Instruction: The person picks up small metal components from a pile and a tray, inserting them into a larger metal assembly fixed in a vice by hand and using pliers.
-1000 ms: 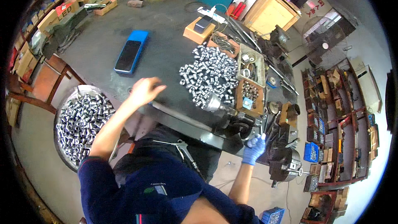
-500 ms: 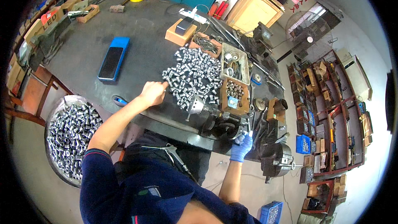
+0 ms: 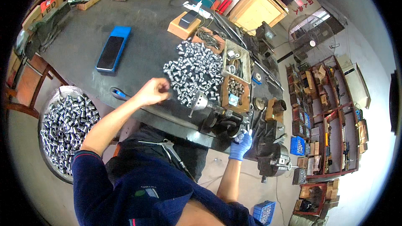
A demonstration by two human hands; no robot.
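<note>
My bare left hand (image 3: pixel 155 91) is above the bench's front part, fingers curled in toward the thumb, by the near left edge of a pile of short silver metal sleeves (image 3: pixel 193 69). Whatever may be in those fingers is hidden. My right hand (image 3: pixel 241 145), in a blue glove, is closed at the right end of a dark bench fixture (image 3: pixel 222 123); the part under its fingers cannot be made out. From the fixture's left side a silver chuck (image 3: pixel 199 101) with a thin key sticks out toward the pile.
A round metal basin (image 3: pixel 42 142) of sleeves stands at the left. On the bench (image 3: pixel 79 46) are a blue-edged device (image 3: pixel 113 50), a blue-handled tool (image 3: pixel 119 94) and a parts box (image 3: pixel 237 104). A vise (image 3: pixel 274 159) is at the right; an air gun (image 3: pixel 173 152) lies over my lap.
My left hand has drawn back slightly from the pile, its fingers curling in. The right hand stays at the fixture's end. The whole view has shifted a little.
</note>
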